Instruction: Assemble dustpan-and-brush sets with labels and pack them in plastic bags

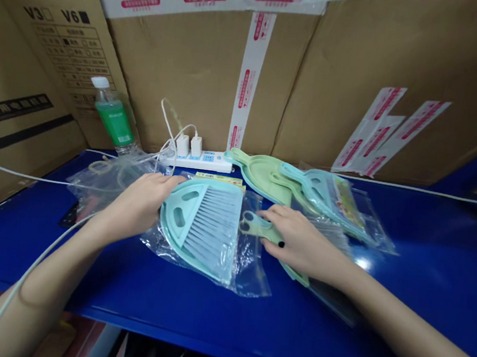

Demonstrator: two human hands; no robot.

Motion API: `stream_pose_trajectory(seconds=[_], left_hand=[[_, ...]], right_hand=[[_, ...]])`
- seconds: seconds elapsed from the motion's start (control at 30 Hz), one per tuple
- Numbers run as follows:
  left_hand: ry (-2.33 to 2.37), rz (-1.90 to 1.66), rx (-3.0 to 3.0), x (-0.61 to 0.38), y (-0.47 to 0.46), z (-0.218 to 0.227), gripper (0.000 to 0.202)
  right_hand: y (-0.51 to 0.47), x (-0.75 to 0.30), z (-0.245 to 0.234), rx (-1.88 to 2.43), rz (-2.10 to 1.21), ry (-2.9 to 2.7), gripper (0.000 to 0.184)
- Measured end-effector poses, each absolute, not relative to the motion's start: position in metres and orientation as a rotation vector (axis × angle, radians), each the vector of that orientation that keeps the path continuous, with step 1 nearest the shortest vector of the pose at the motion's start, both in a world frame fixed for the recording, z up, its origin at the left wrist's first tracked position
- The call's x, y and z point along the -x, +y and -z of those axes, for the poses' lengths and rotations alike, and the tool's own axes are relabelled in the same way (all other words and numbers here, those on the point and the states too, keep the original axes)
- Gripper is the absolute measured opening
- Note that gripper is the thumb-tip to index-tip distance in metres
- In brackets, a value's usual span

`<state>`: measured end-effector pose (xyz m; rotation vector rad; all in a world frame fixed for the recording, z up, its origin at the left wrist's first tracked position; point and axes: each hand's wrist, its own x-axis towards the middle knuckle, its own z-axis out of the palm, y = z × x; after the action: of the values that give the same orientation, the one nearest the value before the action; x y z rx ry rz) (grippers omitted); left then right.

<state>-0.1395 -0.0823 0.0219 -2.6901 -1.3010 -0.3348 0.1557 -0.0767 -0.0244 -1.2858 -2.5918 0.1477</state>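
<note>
My left hand (142, 204) is closed on the left edge of a light-blue dustpan (169, 245), which lies in a clear plastic bag (252, 278). A light-blue hand brush (216, 222) with pale bristles rests in that dustpan. To the right, my right hand (300, 238) grips the handles (256, 227) of a blue piece and a green piece held together; their hanging holes point left. Bristles show behind and below that hand, partly covered by it. Behind it lie a green dustpan (267, 173) and another bagged blue set (324, 192) with a printed card.
At the back stand a white power strip (214, 162) with two plugged-in chargers and a green-labelled bottle (117, 120). Crumpled clear plastic (99, 176) lies left. White cables cross the blue table (140, 300) and my left arm. Large cardboard boxes (192, 63) wall off the back.
</note>
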Motion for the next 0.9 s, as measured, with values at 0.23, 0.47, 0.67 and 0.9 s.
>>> stream_pose_trajectory(seconds=[0.23,0.47,0.67,0.9], left_hand=[[-1.305,0.412,2.762,0.13,-0.083,-0.002,0.042],[-1.439,0.467,2.744,0.122,-0.084,0.003,0.041],[-1.437,0.571,2.701,0.115,-0.087,0.004,0.047],[-1.393,0.566,2.688,0.11,-0.093,0.005,0.056]], right_hand=[[-0.073,-0.171,0.01,1.198,-0.317,-2.397,0.034],[-0.093,-0.159,-0.006,1.111,-0.74,-2.073,0.013],[-0.086,-0.151,0.013,1.044,-1.609,-1.698,0.028],[-0.088,-0.149,0.011,0.998,-1.774,-1.487,0.032]])
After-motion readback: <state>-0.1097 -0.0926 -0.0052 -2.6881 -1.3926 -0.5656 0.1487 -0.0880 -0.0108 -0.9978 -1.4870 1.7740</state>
